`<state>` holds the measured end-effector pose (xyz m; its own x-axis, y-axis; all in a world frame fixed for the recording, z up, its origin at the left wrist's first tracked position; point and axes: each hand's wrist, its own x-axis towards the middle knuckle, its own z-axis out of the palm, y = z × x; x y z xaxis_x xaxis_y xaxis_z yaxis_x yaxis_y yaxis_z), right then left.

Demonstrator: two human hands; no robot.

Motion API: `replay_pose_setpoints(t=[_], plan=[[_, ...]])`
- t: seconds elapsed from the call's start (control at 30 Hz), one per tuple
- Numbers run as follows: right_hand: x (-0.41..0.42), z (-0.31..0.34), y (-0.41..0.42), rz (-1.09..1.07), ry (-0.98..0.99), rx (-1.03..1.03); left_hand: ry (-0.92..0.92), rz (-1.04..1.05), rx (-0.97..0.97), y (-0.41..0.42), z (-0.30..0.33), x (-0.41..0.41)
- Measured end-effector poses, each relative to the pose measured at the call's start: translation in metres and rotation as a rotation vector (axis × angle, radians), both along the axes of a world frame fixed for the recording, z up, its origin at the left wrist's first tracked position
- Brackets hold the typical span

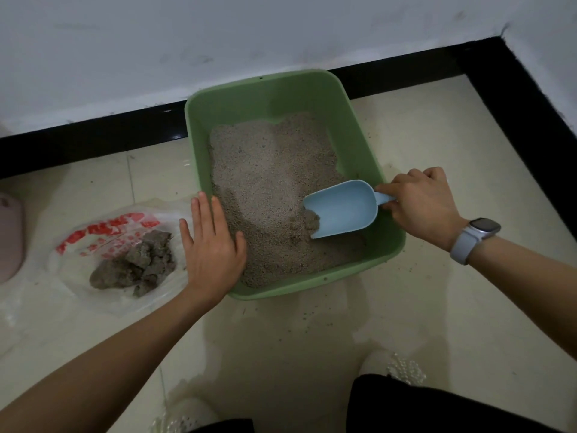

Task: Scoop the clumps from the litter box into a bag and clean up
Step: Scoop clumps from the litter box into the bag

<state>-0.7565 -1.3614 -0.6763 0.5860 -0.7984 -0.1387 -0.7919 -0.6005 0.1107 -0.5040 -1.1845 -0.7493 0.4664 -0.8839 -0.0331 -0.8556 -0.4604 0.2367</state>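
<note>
Filling the green litter box (352,126), grey litter (268,179) (grainy, uneven).

Right hand (421,204) gripping blue scoop (342,210) in litter box (281,89), left hand (212,245) flat on rim

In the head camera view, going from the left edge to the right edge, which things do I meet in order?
Pink object at the edge → plastic bag holding the clumps → left hand on the green litter box rim → blue scoop in the litter → right hand gripping its handle → watch.
</note>
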Motion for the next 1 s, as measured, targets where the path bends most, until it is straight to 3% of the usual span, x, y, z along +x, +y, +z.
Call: replay_pose_setpoints(t=[0.47,0.7,1.0], plan=[[0.035,-0.012,0.012,0.052,-0.020,0.158,0.062,0.011,-0.013,0.000,0.004,0.000],[0.050,-0.022,0.016,0.205,-0.024,0.253,0.137,0.056,-0.054,0.001,0.003,0.000],[0.030,-0.021,-0.004,0.109,-0.169,0.310,0.165,0.063,-0.070,0.001,0.003,-0.001]])
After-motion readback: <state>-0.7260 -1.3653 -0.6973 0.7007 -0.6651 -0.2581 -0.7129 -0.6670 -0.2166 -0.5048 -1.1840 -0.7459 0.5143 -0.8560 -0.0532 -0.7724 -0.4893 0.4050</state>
